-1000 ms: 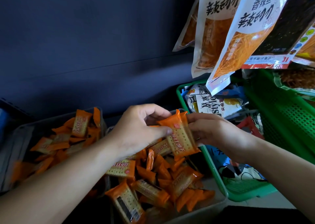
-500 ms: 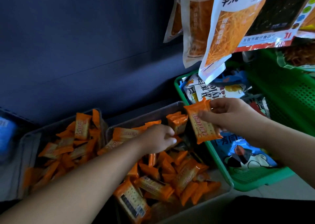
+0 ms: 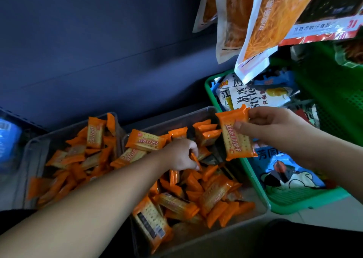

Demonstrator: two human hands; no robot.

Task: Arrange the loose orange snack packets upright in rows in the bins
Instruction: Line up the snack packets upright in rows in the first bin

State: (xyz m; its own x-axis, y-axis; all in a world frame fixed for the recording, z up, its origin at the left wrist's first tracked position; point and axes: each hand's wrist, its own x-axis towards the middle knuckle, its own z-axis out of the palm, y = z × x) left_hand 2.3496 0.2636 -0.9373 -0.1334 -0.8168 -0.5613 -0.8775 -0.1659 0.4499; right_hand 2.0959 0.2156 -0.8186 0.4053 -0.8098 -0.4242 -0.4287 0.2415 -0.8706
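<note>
Over the clear bin [image 3: 167, 120] the right hand [image 3: 275, 128] pinches a glossy orange packet [image 3: 236, 135] upright, while the left hand [image 3: 180, 155] pinches a second packet [image 3: 194, 159] in the heap [image 3: 212, 197] inside.

There are two hands, the left hand [image 3: 179, 155] and the right hand [image 3: 275, 128]. Each holds one packet [image 3: 238, 138]. There are two grey bins, a left bin [image 3: 33, 149] and a right bin [image 3: 172, 121]. The orange packets [image 3: 176, 204] in them are too many to count. One green basket [image 3: 294, 208] is sure; maybe two. Four big bags [image 3: 275, 22] hang above.
</note>
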